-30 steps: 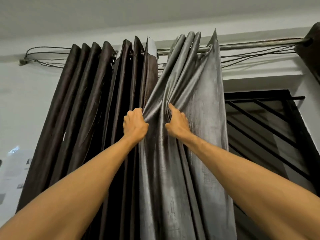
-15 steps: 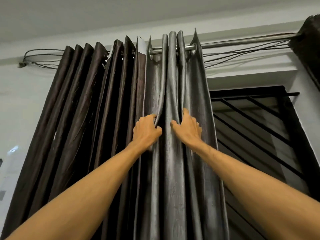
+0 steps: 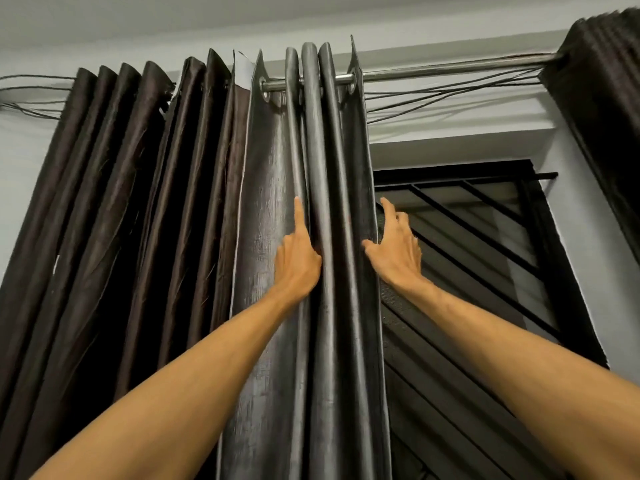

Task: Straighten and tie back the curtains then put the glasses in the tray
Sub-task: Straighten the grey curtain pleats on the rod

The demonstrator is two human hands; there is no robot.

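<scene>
A shiny grey curtain (image 3: 266,209) hangs in tight vertical folds from a metal rod (image 3: 415,73). Left of it hangs a dark brown curtain (image 3: 138,202), bunched in pleats. My left hand (image 3: 299,261) lies against the grey folds with its forefinger pointing straight up along a crease. My right hand (image 3: 394,252) touches the right edge of the grey curtain, thumb on the fabric and fingers stretched upward behind the edge. Neither hand grips the cloth. No glasses or tray are in view.
A dark window with black diagonal bars (image 3: 478,258) is to the right of the grey curtain. Another dark curtain (image 3: 602,109) is bunched at the rod's right end. Thin cables (image 3: 450,95) run along the wall under the rod.
Both hands let go of the pinched folds and opened, sliding up and right along the grey curtain. The folds hang straighter and closer together, and the curtain's right edge moved left.
</scene>
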